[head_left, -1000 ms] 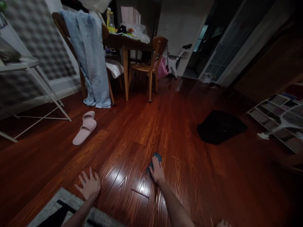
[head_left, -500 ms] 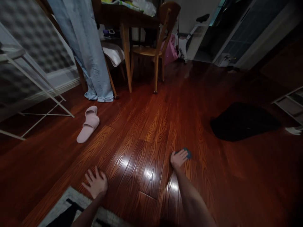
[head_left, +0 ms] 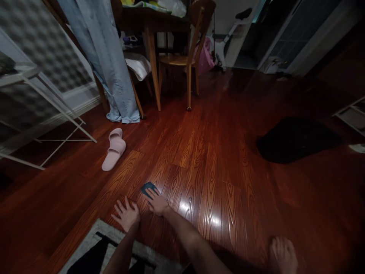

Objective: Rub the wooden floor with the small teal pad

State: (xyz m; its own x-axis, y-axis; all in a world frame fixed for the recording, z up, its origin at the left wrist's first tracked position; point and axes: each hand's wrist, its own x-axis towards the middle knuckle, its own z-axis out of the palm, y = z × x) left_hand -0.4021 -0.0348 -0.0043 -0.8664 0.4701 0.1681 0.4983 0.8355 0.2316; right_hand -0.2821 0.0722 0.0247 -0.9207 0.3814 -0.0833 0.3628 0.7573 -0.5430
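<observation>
My right hand presses a dark teal cloth flat against the reddish wood floor; the cloth shows beyond and beneath its fingers. Just to the left, my left hand rests on the floor with its fingers spread and nothing in it, a ring on one finger. The two hands are close together but apart. Below my left hand lies the edge of a grey and black rug.
A pink slipper lies beyond my left hand. Behind it are hanging jeans, a wooden chair and a table. A white rack stands left, a black object right. A bare foot is at lower right.
My right hand has swept left with the cloth, from right of centre to beside my left hand. The view has shifted slightly, and a bare foot now shows at lower right.
</observation>
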